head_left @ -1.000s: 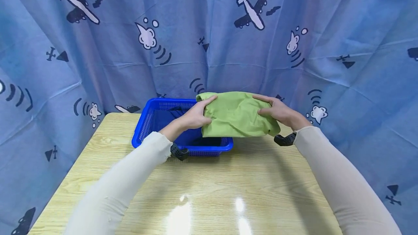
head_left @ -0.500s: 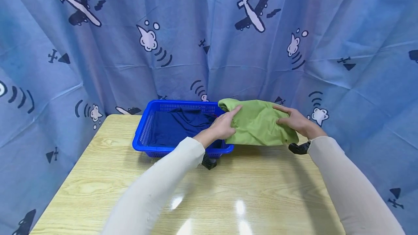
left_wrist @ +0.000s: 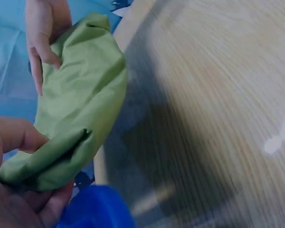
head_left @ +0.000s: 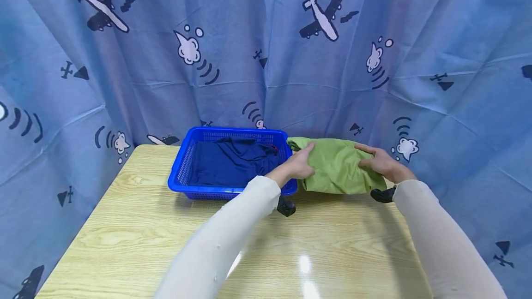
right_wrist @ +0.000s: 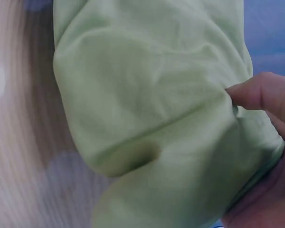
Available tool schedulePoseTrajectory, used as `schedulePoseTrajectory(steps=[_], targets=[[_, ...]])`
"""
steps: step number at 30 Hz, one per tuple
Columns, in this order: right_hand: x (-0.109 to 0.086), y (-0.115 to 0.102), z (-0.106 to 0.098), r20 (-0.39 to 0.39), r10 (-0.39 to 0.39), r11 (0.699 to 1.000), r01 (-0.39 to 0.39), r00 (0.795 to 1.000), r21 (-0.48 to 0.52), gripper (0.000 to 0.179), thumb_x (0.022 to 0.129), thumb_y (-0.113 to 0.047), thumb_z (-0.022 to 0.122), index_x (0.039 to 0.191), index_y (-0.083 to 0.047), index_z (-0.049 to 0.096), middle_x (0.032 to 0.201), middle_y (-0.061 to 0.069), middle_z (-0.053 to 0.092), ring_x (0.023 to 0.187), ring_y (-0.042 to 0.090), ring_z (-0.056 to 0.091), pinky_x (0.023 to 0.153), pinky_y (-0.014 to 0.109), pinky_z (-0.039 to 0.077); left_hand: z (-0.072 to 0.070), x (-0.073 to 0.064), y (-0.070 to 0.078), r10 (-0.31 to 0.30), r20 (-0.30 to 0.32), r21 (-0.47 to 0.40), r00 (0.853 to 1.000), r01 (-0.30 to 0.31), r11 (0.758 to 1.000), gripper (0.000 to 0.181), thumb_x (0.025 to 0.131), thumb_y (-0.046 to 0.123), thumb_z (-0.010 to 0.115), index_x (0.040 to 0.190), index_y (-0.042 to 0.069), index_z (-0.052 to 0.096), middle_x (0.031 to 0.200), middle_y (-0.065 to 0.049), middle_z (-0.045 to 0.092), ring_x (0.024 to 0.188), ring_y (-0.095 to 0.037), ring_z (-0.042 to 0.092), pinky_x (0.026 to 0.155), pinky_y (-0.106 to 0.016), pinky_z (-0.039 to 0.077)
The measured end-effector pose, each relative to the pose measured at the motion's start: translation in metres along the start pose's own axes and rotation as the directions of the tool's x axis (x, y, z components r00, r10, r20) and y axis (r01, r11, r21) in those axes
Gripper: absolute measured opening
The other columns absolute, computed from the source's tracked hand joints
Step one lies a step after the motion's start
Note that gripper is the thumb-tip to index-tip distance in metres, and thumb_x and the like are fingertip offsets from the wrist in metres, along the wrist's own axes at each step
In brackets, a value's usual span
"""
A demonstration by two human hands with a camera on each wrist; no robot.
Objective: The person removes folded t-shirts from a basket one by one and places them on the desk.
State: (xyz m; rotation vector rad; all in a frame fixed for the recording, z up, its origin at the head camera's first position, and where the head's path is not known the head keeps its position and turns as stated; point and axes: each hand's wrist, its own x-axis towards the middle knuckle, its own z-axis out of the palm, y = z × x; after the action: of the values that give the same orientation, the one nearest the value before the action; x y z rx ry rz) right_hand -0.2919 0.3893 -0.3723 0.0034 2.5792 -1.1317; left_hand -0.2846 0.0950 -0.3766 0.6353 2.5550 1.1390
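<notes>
A folded green cloth [head_left: 334,163], perhaps a garment, is held between both hands just right of the blue basket [head_left: 232,190]. My left hand [head_left: 298,164] grips its left end, thumb on top and fingers underneath, as the left wrist view shows. At the other end my right hand [head_left: 381,163] pinches the cloth, its thumb pressing a crease in the right wrist view. In the left wrist view the green cloth [left_wrist: 85,85] casts a shadow on the table. Inside the basket lies dark blue folded fabric [head_left: 228,163].
The wooden table [head_left: 124,225] extends in front of the basket and under both arms. A blue curtain [head_left: 232,36] printed with planes hangs right behind the table's back edge. A small red spot shows in the basket's back right corner.
Both hands have carried the green cloth right and lowered it, from partly over the basket to beside it. The dark blue fabric in the basket is now more exposed.
</notes>
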Motion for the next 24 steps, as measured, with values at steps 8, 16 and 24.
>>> schedulePoseTrajectory(steps=[8,16,24], targets=[[0.003,0.013,0.008,-0.023,0.004,0.994,-0.006,1.000,-0.111,0.077,0.095,-0.015,0.062,0.162,-0.011,0.023,0.163,0.036,0.011,0.150,0.054,0.015,0.115,0.061,0.032,0.010,0.001,0.005,-0.042,0.062,0.040,0.997,0.039,0.998,0.090,0.093,0.005,0.064,0.164,0.015,0.010,0.168,-0.006,0.028,0.091,-0.020,0.058,0.073,-0.025,0.042],[0.010,0.023,0.018,0.011,-0.045,0.994,0.046,0.999,-0.101,0.073,0.099,-0.009,0.055,0.161,-0.003,0.016,0.162,0.036,0.015,0.146,0.052,0.026,0.114,0.061,0.034,0.022,0.007,0.008,-0.147,0.068,0.031,0.987,0.145,0.989,0.087,0.094,0.007,0.064,0.164,0.013,0.011,0.163,-0.011,0.038,0.079,-0.018,0.058,0.066,-0.026,0.048],[0.019,0.019,0.036,-0.043,-0.012,0.996,0.008,0.999,-0.088,0.075,0.101,-0.006,0.053,0.162,-0.005,0.011,0.163,0.037,0.008,0.147,0.056,0.019,0.117,0.065,0.027,0.032,0.013,0.016,-0.290,0.031,0.043,0.956,0.289,0.956,0.083,0.099,0.005,0.053,0.165,0.016,0.003,0.169,-0.017,0.020,0.079,-0.021,0.056,0.053,-0.025,0.046]])
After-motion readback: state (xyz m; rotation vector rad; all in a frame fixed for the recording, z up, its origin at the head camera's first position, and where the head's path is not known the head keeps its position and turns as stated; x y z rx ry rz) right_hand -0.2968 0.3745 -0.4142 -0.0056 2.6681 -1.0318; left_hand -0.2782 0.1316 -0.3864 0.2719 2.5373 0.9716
